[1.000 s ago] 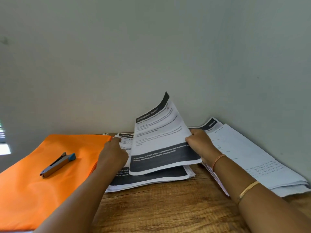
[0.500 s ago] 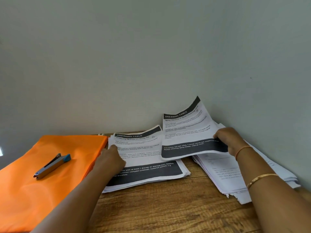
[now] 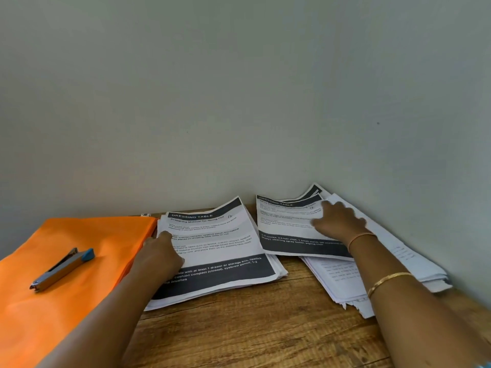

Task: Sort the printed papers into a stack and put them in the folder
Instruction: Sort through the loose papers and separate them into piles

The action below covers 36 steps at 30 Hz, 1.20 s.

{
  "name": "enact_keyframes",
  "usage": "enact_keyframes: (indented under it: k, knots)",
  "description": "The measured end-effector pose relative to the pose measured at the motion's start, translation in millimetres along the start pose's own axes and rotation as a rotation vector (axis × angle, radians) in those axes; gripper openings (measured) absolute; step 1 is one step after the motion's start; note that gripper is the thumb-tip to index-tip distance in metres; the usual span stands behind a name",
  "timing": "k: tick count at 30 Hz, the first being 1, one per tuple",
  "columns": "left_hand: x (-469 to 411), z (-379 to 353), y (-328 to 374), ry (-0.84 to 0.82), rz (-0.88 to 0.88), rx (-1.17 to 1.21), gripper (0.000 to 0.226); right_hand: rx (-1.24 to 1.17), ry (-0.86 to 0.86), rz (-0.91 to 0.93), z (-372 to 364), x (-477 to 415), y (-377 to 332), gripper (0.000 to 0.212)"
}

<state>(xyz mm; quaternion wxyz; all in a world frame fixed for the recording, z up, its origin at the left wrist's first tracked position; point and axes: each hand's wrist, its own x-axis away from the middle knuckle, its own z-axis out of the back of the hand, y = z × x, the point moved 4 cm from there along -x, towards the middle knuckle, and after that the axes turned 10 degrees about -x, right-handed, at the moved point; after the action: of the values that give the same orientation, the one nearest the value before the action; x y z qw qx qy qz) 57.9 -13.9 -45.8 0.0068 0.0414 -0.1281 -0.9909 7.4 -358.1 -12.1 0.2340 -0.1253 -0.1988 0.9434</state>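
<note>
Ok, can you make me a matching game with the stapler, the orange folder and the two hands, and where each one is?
Things:
1. stapler
2. orange folder
3. left hand
4. right hand

Places:
A. flat on the top sheet of the right pile
B. lying on the orange folder
C. on the left side of the wooden table
D. resting on the middle stack of printed papers

Pairs: 1-B, 2-C, 3-D, 4-A.
</note>
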Motion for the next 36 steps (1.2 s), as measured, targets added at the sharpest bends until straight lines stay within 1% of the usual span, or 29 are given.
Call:
enact_keyframes:
  k: [3, 4, 6, 9, 11, 12, 15, 16, 17, 19, 20, 21, 24, 26, 28, 30, 32, 36]
  knots:
    - [-0.5, -0.1, 0.5, 0.001, -0.001, -0.001, 0.064, -0.203, -0.269, 0.202, -14.4, 11.0, -31.7, 0.076]
    - [-0.6, -0.5, 0.4, 0.000, 0.001, 0.002, 0.064, -0.216, -0.347, 0.242, -20.3, 15.1, -38.7, 0.077]
    - [-1.0, -1.2, 0.0, -0.004, 0.006, 0.000, 0.065, -0.115, -0.466, 0.258, -31.8, 21.5, -43.4, 0.079]
    - [-2.8, -2.2, -0.8, -0.004, 0.004, -0.014, 0.064, 0.051, -0.511, 0.236, -43.7, 18.7, -34.1, 0.082]
    - [-3.5, -2.7, -0.8, -0.001, -0.001, -0.026, 0.062, 0.110, -0.506, 0.212, -46.5, 13.4, -25.0, 0.090]
    - [-4.0, -2.9, -0.6, 0.000, -0.002, -0.034, 0.062, 0.134, -0.501, 0.201, -46.5, 9.9, -20.4, 0.099]
    - [-4.0, -2.0, 0.2, 0.012, -0.004, -0.057, 0.059, 0.157, -0.483, 0.162, -46.5, 0.7, -8.8, 0.137]
    - [-4.0, -1.7, 0.1, 0.015, -0.005, -0.068, 0.059, 0.163, -0.464, 0.167, -45.1, -0.6, -8.8, 0.138]
    - [-3.8, -1.2, 0.2, 0.019, -0.007, -0.077, 0.058, 0.163, -0.449, 0.179, -41.9, 3.2, -12.4, 0.127]
    - [-2.8, -0.3, 0.4, 0.032, -0.017, -0.097, 0.056, 0.131, -0.370, 0.226, -38.4, 10.2, -23.8, 0.093]
    - [-2.0, 0.0, 0.9, 0.039, -0.022, -0.109, 0.055, 0.120, -0.335, 0.272, -36.2, 14.7, -32.4, 0.083]
    - [-1.1, 0.2, 1.4, 0.045, -0.027, -0.123, 0.056, 0.115, -0.319, 0.322, -35.5, 20.0, -42.3, 0.078]
    - [1.4, -0.1, 4.1, 0.063, -0.039, -0.147, 0.058, 0.102, -0.311, 0.501, -42.4, 39.3, -74.0, 0.072]
    - [2.2, 0.1, 5.4, 0.081, -0.046, -0.149, 0.057, 0.163, -0.328, 0.604, -52.0, 51.5, -89.6, 0.072]
    - [3.0, 0.8, 6.3, 0.098, -0.055, -0.160, 0.056, 0.248, -0.356, 0.654, -61.5, 62.7, -100.0, 0.074]
    - [4.2, 1.7, 7.7, 0.110, -0.064, -0.178, 0.055, 0.306, -0.407, 0.666, -72.0, 68.8, -104.0, 0.075]
    - [4.9, 1.7, 8.8, 0.112, -0.072, -0.189, 0.056, 0.310, -0.458, 0.642, -78.0, 70.4, -103.8, 0.073]
    - [5.1, 2.2, 9.5, 0.103, -0.072, -0.156, 0.057, 0.304, -0.490, 0.606, -78.7, 71.7, -102.0, 0.073]
